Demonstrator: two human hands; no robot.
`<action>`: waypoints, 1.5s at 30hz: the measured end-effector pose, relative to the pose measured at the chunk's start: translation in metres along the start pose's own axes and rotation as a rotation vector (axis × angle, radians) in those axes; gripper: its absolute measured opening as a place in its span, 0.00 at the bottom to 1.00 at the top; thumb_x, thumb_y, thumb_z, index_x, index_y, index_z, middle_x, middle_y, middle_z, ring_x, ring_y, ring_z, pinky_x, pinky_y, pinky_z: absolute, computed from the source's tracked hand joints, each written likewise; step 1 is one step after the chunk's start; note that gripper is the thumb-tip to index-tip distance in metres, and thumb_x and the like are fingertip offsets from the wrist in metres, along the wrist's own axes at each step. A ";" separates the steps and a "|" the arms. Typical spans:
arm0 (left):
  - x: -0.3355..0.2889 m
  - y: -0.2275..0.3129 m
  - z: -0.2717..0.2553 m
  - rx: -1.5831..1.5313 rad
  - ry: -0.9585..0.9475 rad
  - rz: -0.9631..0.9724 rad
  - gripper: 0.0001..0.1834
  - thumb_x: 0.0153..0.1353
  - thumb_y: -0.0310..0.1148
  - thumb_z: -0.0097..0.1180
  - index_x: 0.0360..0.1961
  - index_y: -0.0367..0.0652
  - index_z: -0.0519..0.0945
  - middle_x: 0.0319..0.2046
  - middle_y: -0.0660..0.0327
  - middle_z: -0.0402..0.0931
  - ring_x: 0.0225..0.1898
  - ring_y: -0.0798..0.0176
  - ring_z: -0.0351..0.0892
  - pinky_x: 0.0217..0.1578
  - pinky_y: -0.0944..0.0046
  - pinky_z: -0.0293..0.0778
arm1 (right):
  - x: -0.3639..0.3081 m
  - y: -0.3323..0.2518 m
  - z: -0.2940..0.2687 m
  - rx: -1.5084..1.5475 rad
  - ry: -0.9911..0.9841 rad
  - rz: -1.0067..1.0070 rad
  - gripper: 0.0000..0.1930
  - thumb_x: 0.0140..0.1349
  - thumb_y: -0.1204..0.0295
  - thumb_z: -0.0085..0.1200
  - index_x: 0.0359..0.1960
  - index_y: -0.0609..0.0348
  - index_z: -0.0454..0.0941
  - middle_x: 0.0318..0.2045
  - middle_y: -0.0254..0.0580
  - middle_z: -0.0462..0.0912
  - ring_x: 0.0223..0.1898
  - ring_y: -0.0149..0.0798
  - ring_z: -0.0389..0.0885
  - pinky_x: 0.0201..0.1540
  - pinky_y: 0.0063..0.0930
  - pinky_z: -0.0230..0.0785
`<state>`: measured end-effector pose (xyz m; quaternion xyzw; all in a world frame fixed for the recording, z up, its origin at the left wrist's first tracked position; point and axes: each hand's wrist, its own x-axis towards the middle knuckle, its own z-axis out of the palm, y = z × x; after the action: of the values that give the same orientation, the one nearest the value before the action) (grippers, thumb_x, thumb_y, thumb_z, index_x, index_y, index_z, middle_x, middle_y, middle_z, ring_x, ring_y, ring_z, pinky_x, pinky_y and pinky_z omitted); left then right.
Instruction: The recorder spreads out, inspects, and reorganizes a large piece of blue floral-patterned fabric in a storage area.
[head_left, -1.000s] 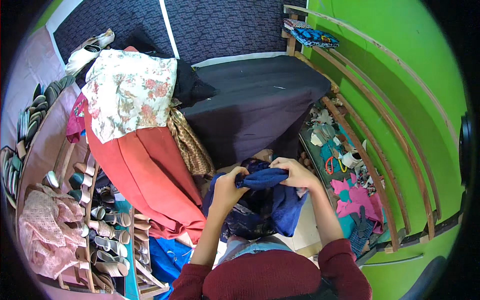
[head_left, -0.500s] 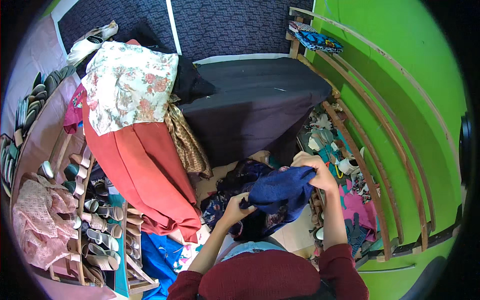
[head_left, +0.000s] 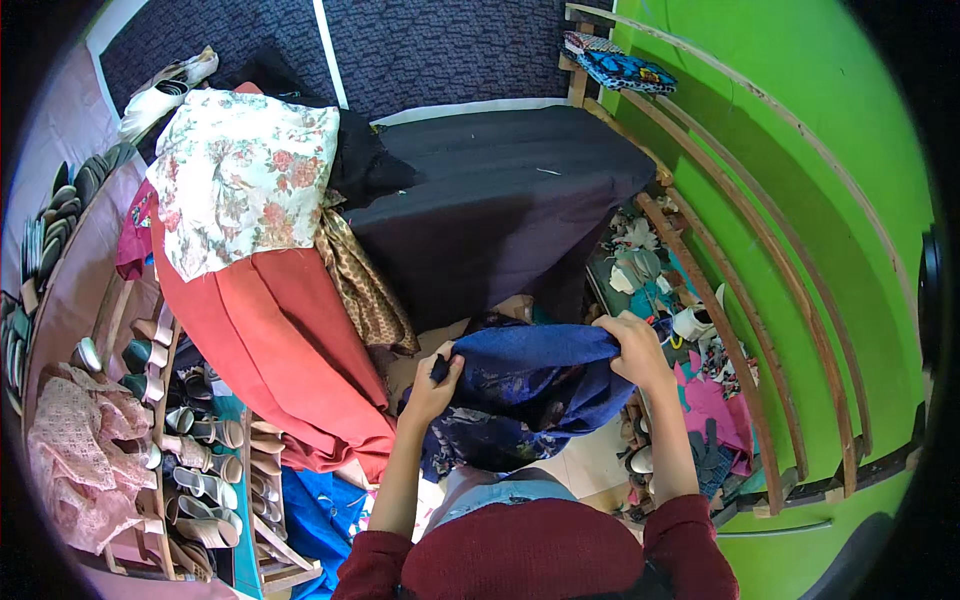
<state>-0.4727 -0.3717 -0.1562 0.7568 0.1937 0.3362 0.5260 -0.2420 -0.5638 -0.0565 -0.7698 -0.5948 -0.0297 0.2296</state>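
Note:
Between my two hands a dark blue cloth point(head_left: 540, 350) is stretched, its plain upper edge pulled nearly straight. My left hand point(head_left: 434, 386) is closed on the left end, with a dark bunch showing at the fingers. The right end is pinched in my right hand point(head_left: 637, 350), thumb and fingers together. Below the edge, dark floral fabric point(head_left: 500, 425) hangs in folds in front of my lap; I cannot tell whether it is one piece with the blue cloth.
Ahead stands a table under a black cloth point(head_left: 490, 160). A white floral fabric point(head_left: 245, 180) and a long rust-red fabric point(head_left: 270, 350) drape at left. Shoes point(head_left: 205, 460) fill racks on the left. Wooden rails point(head_left: 745, 230) line the green wall; fabric scraps point(head_left: 715, 410) lie beneath.
My left hand has moved left and slightly up, away from the right hand. The bunched blue cloth has opened out into a wider, tauter stretch.

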 end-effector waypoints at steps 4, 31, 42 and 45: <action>-0.005 -0.003 0.005 -0.109 -0.049 0.019 0.12 0.63 0.32 0.43 0.42 0.35 0.73 0.35 0.63 0.74 0.37 0.71 0.69 0.42 0.70 0.64 | 0.000 0.020 0.007 0.337 -0.039 0.046 0.20 0.28 0.85 0.48 0.31 0.63 0.69 0.23 0.42 0.71 0.29 0.39 0.70 0.32 0.27 0.61; 0.004 0.045 0.023 0.159 -0.185 0.039 0.20 0.37 0.24 0.65 0.35 0.39 0.75 0.30 0.57 0.76 0.34 0.66 0.75 0.37 0.67 0.69 | 0.014 -0.043 0.032 0.656 -0.187 0.015 0.13 0.41 0.83 0.53 0.33 0.66 0.77 0.23 0.44 0.80 0.25 0.25 0.73 0.32 0.23 0.66; -0.004 0.003 0.009 0.203 0.060 0.022 0.22 0.39 0.20 0.55 0.41 0.42 0.76 0.35 0.49 0.77 0.39 0.50 0.77 0.41 0.60 0.71 | 0.012 -0.021 -0.003 0.721 -0.019 0.148 0.13 0.42 0.85 0.48 0.32 0.67 0.77 0.24 0.35 0.80 0.28 0.24 0.74 0.35 0.19 0.65; -0.002 -0.004 -0.001 0.292 0.126 0.024 0.21 0.39 0.18 0.52 0.39 0.41 0.78 0.32 0.49 0.78 0.36 0.52 0.79 0.39 0.63 0.71 | 0.007 -0.004 -0.002 0.790 0.048 0.222 0.11 0.42 0.84 0.47 0.30 0.67 0.77 0.23 0.35 0.80 0.28 0.24 0.73 0.34 0.19 0.65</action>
<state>-0.4745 -0.3708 -0.1604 0.8048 0.2642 0.3576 0.3932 -0.2427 -0.5572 -0.0512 -0.6812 -0.4682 0.2080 0.5230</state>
